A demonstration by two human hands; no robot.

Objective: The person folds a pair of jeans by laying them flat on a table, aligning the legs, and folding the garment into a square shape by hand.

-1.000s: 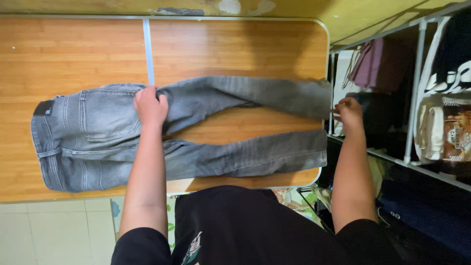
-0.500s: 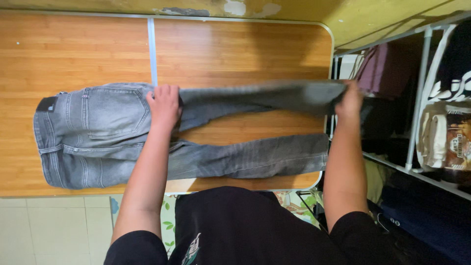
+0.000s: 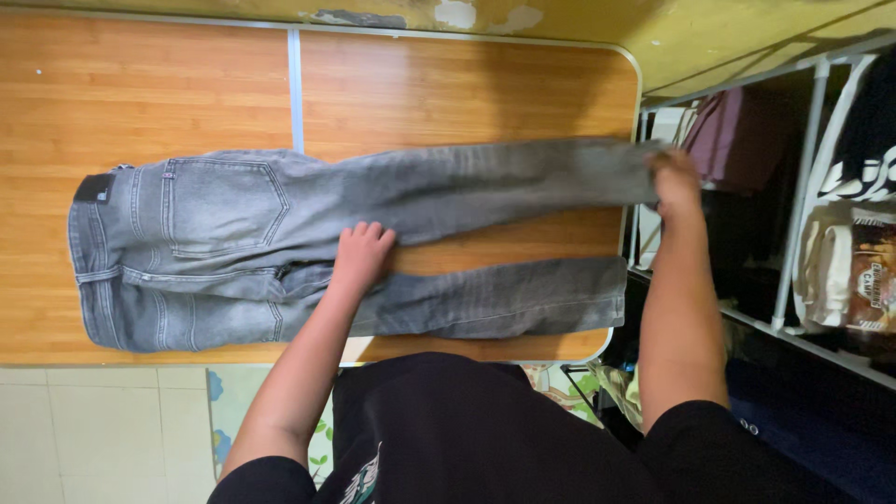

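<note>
My left hand (image 3: 362,254) lies open on the soft, heavy grey jeans (image 3: 280,233); my right hand (image 3: 674,182) pinches the far hem, the best hold.

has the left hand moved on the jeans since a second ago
Yes. The left hand has slid off the upper thigh beside the back pocket and toward the person, now resting near the crotch of the grey jeans, judged against the table seam.

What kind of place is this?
Probably a room at home: grey jeans spread on a wooden folding table, beside an open clothes rack hung with garments and bags, on tiled floor.
</note>
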